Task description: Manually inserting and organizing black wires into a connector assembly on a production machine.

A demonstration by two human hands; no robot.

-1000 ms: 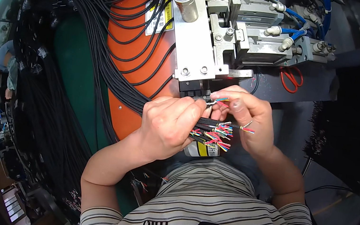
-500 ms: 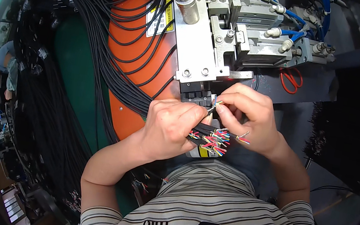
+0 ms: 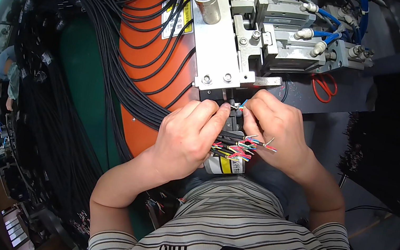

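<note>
My left hand (image 3: 188, 139) grips a bunch of black cables whose stripped coloured wire ends (image 3: 238, 148) fan out to the right. My right hand (image 3: 276, 133) pinches one thin wire (image 3: 240, 105) between thumb and forefinger and holds its tip at the mouth of the grey metal machine (image 3: 234, 51). Both hands touch each other just below the machine's front plate. The wire's tip is partly hidden by my fingers.
Long black cables (image 3: 115, 56) drape over an orange machine cover (image 3: 154, 52) and a green surface (image 3: 81, 72) on the left. Red-handled scissors (image 3: 324, 85) lie on the bench at the right. A yellow-and-white container (image 3: 225, 166) sits under my hands. Another person (image 3: 3, 74) sits far left.
My right hand has moved up from the fanned wire ends to the machine's mouth, carrying one wire. My left hand has shifted slightly up with the bundle.
</note>
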